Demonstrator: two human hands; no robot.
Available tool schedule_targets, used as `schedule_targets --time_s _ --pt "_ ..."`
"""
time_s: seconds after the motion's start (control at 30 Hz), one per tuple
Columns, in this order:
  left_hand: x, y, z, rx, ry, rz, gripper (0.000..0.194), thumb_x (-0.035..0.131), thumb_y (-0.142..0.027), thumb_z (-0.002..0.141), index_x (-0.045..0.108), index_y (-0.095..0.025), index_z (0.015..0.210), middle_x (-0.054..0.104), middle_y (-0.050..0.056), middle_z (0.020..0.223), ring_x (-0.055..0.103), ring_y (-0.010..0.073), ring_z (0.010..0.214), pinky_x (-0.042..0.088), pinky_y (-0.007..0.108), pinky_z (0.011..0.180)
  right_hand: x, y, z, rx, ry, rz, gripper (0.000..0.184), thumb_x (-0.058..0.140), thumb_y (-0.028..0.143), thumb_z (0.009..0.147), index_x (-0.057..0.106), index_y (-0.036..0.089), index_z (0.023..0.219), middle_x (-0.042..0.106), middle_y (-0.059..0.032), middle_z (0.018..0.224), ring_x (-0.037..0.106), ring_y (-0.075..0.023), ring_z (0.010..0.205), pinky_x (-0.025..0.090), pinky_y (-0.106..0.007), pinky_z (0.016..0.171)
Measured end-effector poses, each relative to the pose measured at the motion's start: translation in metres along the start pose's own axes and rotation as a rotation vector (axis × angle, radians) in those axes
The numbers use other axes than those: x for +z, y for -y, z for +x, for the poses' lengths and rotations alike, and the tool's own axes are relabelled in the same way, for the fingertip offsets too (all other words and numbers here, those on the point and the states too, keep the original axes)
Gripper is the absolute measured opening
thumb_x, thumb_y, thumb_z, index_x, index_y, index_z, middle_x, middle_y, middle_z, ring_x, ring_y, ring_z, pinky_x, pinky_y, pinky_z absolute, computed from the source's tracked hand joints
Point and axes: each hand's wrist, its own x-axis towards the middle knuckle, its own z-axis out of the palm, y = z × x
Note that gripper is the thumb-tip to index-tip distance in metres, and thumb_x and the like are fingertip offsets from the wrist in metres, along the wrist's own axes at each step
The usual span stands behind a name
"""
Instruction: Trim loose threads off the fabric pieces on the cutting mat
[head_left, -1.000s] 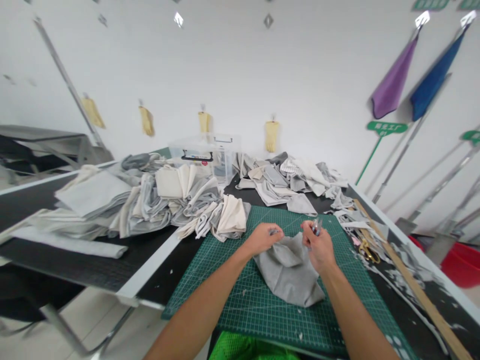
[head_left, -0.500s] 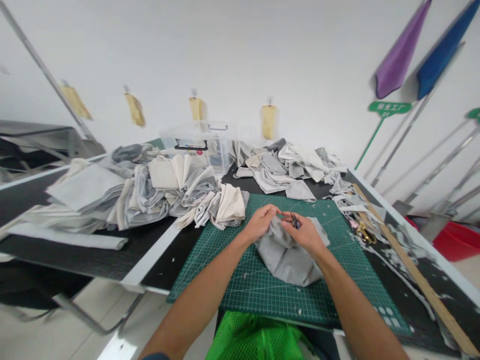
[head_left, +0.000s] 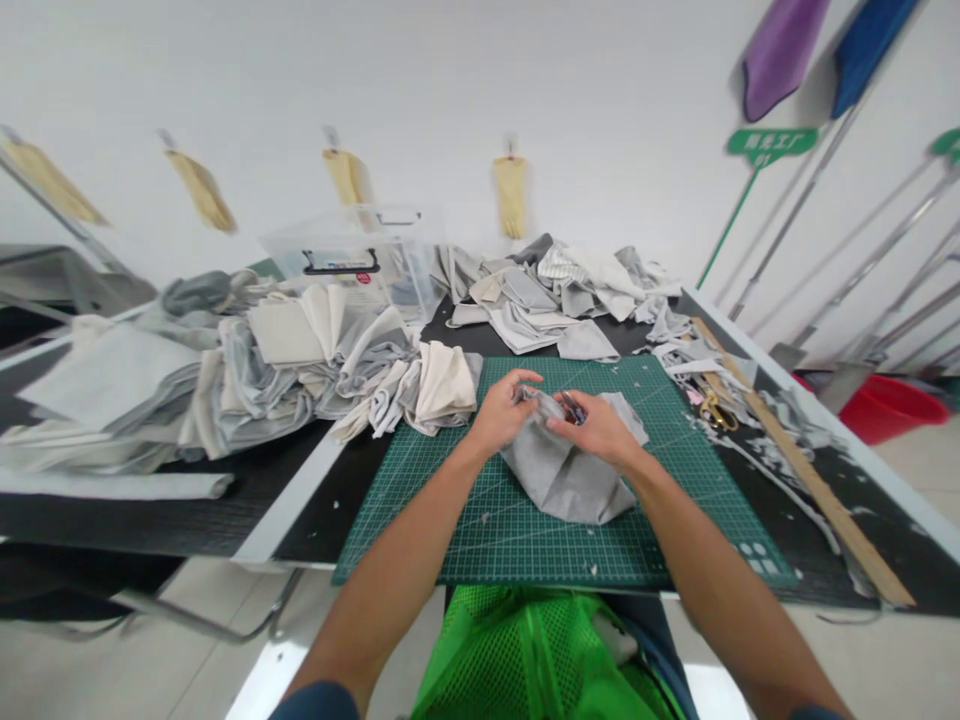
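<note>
A piece of grey cloth lies bunched on the green cutting mat, its upper edge lifted. My left hand pinches that raised edge between thumb and fingers. Close to its right, my right hand is closed around small dark thread snips, whose tips point up and left. The right thumb also rests against the cloth. Part of the snips is hidden inside the palm.
Piled grey and cream cloths cover the left table, with a clear plastic box behind. More scraps lie beyond the mat. To the right are gold-handled scissors, a wooden ruler and a red basin.
My view has tilted down and turned slightly right. My left fingers have opened a little and shifted their hold along the cloth's edge; the snips stay in my right hand.
</note>
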Motion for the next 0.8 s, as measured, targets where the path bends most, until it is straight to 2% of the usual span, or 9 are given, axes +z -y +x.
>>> schedule_targets --time_s 0.17,0.3,0.4,0.5,0.63,0.73,0.8 --pt "-0.001 -0.001 0.001 -0.008 -0.058 -0.195 0.038 0.061 -0.011 0.07 0.062 -0.02 0.107 0.065 -0.001 0.085 0.058 0.0117 0.073 0.044 0.023 0.069 0.001 -0.002 0.0 -0.005 0.1 -0.029 0.025 0.077 0.041 0.077 0.063 0.02 0.076 0.055 0.0033 0.071 0.047 -0.0134 0.068 0.035 -0.027 0.064" --pt "0.001 -0.005 0.002 -0.067 -0.139 -0.314 0.036 0.059 -0.009 0.066 0.06 -0.02 0.1 0.062 -0.002 0.081 0.053 0.0102 0.066 0.04 0.021 0.062 -0.004 0.002 -0.003 0.104 0.186 0.098 0.03 0.077 0.044 0.077 0.058 0.021 0.077 0.05 0.0051 0.067 0.043 -0.0122 0.063 0.031 -0.026 0.059" --pt "-0.002 -0.007 0.005 -0.07 -0.215 -0.323 0.032 0.058 -0.009 0.064 0.058 -0.02 0.094 0.059 -0.002 0.078 0.053 0.0104 0.066 0.039 0.021 0.06 -0.011 -0.001 -0.004 0.084 0.255 0.07 0.03 0.078 0.045 0.077 0.06 0.02 0.079 0.051 0.0047 0.069 0.044 -0.0125 0.065 0.031 -0.025 0.059" --pt "-0.009 -0.007 0.008 -0.077 -0.254 -0.356 0.034 0.056 -0.008 0.061 0.057 -0.02 0.092 0.057 -0.003 0.074 0.053 0.0106 0.064 0.04 0.021 0.06 -0.014 -0.012 -0.001 0.015 0.219 0.021 0.027 0.077 0.043 0.077 0.064 0.02 0.086 0.059 0.0028 0.077 0.05 -0.0142 0.072 0.037 -0.026 0.065" --pt "-0.013 -0.007 0.008 -0.108 -0.226 -0.439 0.039 0.054 -0.006 0.057 0.058 -0.019 0.093 0.057 -0.003 0.072 0.053 0.0099 0.06 0.039 0.02 0.056 -0.011 -0.016 0.004 0.03 0.069 -0.056 0.021 0.073 0.037 0.078 0.061 0.021 0.082 0.064 0.001 0.079 0.056 -0.0164 0.075 0.038 -0.028 0.067" --pt "-0.008 -0.01 0.004 -0.152 -0.144 -0.497 0.04 0.055 -0.005 0.057 0.059 -0.019 0.094 0.058 -0.003 0.071 0.053 0.0095 0.058 0.038 0.02 0.053 -0.006 -0.01 0.004 -0.053 -0.003 0.076 0.021 0.07 0.031 0.078 0.052 0.022 0.079 0.068 -0.004 0.096 0.063 -0.0217 0.096 0.04 -0.029 0.072" --pt "-0.004 -0.013 0.001 -0.183 -0.078 -0.53 0.04 0.056 -0.005 0.057 0.059 -0.018 0.095 0.059 -0.003 0.071 0.054 0.0097 0.058 0.039 0.02 0.054 -0.002 -0.006 0.002 -0.086 0.049 0.182 0.023 0.07 0.03 0.078 0.048 0.023 0.081 0.066 -0.004 0.097 0.063 -0.0224 0.1 0.041 -0.029 0.072"
